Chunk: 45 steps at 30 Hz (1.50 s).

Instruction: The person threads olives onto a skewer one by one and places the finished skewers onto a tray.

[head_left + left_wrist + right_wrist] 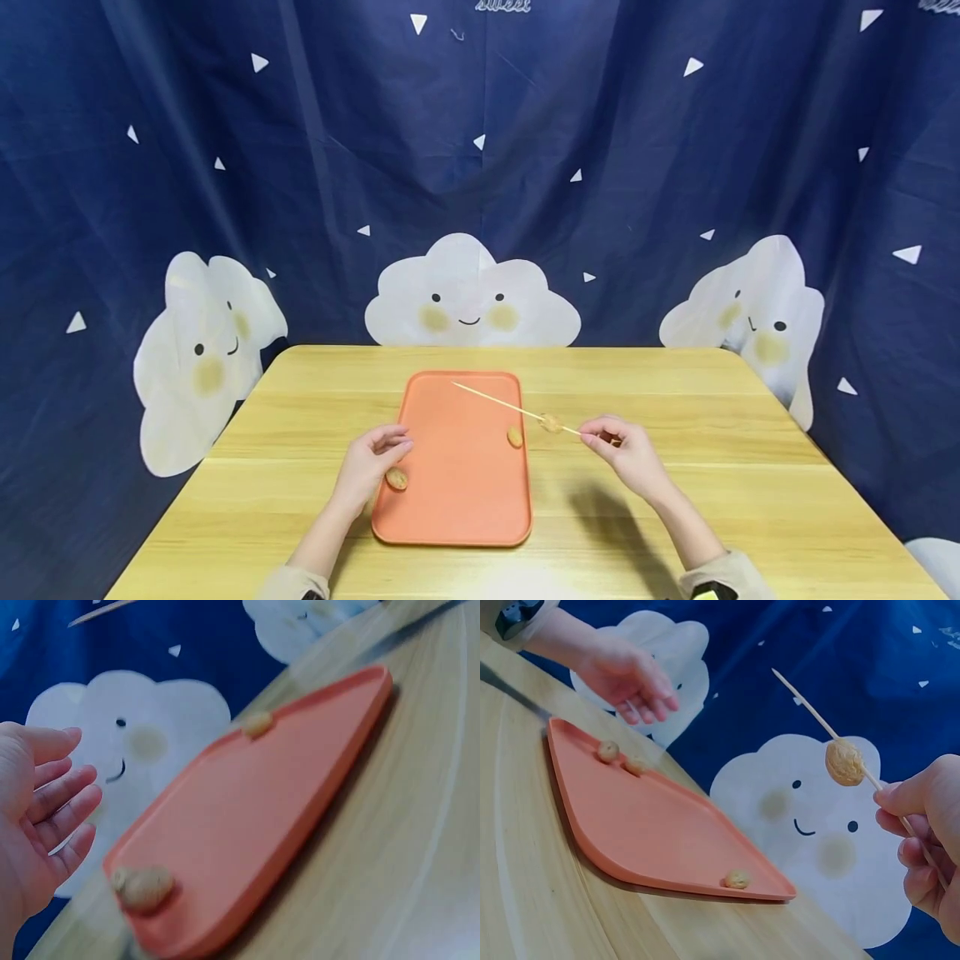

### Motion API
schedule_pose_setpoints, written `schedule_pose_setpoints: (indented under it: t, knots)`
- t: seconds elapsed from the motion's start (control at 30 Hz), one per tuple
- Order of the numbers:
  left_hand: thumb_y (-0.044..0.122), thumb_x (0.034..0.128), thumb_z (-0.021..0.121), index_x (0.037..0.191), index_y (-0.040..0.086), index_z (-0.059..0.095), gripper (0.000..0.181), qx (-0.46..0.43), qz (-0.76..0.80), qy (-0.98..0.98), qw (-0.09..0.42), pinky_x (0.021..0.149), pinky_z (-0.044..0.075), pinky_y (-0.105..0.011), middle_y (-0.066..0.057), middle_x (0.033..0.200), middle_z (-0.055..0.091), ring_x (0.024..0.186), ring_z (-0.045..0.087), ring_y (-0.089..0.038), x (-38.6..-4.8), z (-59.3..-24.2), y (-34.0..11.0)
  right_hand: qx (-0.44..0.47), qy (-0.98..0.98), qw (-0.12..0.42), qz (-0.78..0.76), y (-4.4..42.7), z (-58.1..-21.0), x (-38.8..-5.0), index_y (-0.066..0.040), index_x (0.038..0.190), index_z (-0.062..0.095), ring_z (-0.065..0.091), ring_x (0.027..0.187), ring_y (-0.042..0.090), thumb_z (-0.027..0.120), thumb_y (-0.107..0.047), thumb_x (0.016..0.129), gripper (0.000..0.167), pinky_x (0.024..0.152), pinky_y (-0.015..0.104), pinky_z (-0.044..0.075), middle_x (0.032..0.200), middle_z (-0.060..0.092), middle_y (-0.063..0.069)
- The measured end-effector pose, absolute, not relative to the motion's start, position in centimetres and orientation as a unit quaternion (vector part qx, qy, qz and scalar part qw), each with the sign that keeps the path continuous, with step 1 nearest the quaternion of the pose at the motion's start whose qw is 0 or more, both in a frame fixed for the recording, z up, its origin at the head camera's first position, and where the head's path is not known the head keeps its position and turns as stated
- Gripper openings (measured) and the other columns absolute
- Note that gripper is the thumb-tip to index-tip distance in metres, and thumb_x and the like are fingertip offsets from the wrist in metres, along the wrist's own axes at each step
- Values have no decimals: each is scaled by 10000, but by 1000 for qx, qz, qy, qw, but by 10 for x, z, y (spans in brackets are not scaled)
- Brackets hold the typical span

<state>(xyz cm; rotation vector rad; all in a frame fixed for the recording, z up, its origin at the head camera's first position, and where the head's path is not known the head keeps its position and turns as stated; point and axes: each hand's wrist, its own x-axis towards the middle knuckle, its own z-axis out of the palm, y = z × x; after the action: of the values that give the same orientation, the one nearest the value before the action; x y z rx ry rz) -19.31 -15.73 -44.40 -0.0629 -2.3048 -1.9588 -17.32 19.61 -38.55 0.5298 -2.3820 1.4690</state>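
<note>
Right hand (939, 802) pinches a wooden skewer (806, 705) toward its back end, seemingly to leave the point free, one golden-brown puff (844, 762) threaded midway, while the left hand (369, 462), empty, fingers loosely spread, hovers by the orange tray (457, 475).

- There's the skewer (495, 400), its near stretch partly hidden by the right hand (626, 454) in the head view!
- Left wrist view now: the left hand (45, 814) is cut off at nine o'clock, and brown pieces (144, 890) at seven blur together.
- Head view again: white lettering (941, 6) clipped at two, wristbands (714, 591) sliced off at five and seven!
</note>
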Motion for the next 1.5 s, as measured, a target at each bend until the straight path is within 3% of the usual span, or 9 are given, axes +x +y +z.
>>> schedule_pose_setpoints:
  t: [0.3, 0.8, 1.13, 1.5]
  knots:
    - [54, 800, 707, 1064, -75, 637, 301, 29, -624, -778, 66, 710, 508, -212, -133, 956, 659, 807, 597, -90, -188, -466, -183, 176, -836, 168, 491, 199, -381, -170, 5, 795, 679, 427, 552, 64, 641, 94, 793, 97, 453, 216, 377, 726, 611, 77]
    - [0, 731, 749, 1016, -75, 652, 310, -3, -583, -810, 60, 679, 490, -207, -115, 879, 646, 753, 578, -126, -186, -481, -183, 154, -835, 160, 503, 213, -406, -185, -63, 831, 698, 438, 560, 71, 661, 20, 814, 93, 458, 222, 381, 756, 619, -7]
    - [-46, 662, 772, 1021, -25, 675, 372, -36, -517, -852, 69, 836, 476, -296, -112, 1045, 594, 970, 545, -242, -190, -489, -177, 153, -835, 163, 503, 213, -408, -183, -43, 831, 696, 441, 564, 62, 658, 33, 811, 87, 455, 219, 385, 753, 620, 3]
    - [42, 687, 791, 910, 17, 706, 241, -43, -475, -876, 71, 827, 477, -380, -112, 1006, 637, 970, 566, -280, -193, -490, -175, 150, -839, 158, 499, 215, -412, -185, -11, 852, 690, 448, 583, 59, 657, 21, 814, 60, 469, 221, 394, 742, 605, -19]
